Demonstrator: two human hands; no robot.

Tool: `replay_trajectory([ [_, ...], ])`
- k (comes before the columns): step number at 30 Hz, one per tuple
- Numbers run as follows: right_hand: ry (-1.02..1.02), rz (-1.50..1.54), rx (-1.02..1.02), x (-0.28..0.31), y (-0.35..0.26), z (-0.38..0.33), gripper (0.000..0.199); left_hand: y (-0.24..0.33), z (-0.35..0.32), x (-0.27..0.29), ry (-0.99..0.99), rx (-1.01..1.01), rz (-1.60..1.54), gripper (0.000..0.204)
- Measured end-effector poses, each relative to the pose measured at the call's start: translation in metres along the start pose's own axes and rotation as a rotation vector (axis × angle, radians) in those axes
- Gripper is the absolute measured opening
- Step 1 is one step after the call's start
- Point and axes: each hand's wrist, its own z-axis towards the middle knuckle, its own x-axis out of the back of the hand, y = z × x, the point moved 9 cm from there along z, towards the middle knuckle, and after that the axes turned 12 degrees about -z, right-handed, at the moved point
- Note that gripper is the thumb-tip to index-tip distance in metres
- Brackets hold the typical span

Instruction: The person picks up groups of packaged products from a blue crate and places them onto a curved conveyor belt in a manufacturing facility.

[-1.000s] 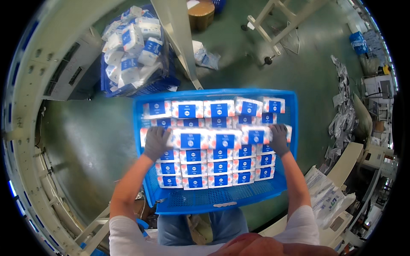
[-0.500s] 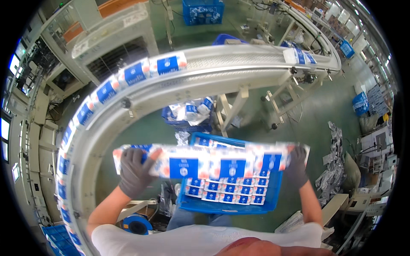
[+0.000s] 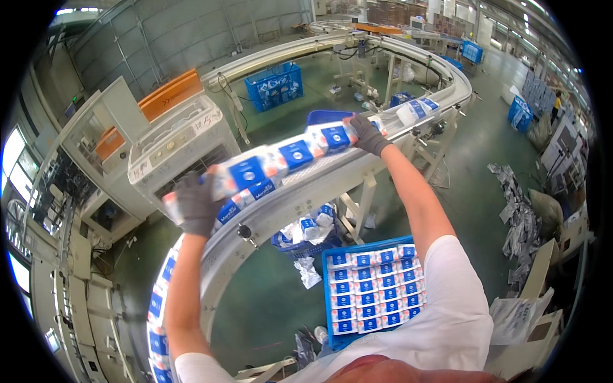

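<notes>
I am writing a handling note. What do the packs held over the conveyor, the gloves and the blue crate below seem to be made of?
The row of packs looks wrapped in glossy plastic film: it shines and creases. The left hand and right hand wear dark grey gloves, probably knitted fabric with a matte look; any coating cannot be told. The blue crate seems rigid moulded plastic, with an even colour and a thick rim.

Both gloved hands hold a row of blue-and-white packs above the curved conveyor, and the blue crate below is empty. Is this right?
Not quite: the blue crate is not empty; the head view shows it filled with rows of packs. The rest holds: left hand and right hand hold the row of packs above the curved conveyor.
</notes>
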Motion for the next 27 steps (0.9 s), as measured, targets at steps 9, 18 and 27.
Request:
replay_trajectory([
  [9,-0.128,0.034,-0.150,0.018,-0.030,-0.103,0.049,0.091,0.053,-0.129,-0.404,0.063,0.091,0.077],
  [18,-0.467,0.012,-0.430,0.041,-0.033,-0.419,0.035,0.073,0.050,-0.175,-0.594,0.006,0.036,0.074],
  [27,-1.605,0.046,-0.728,0.054,-0.138,-0.811,0.039,0.087,0.040,-0.174,-0.637,-0.009,0.051,0.080],
])
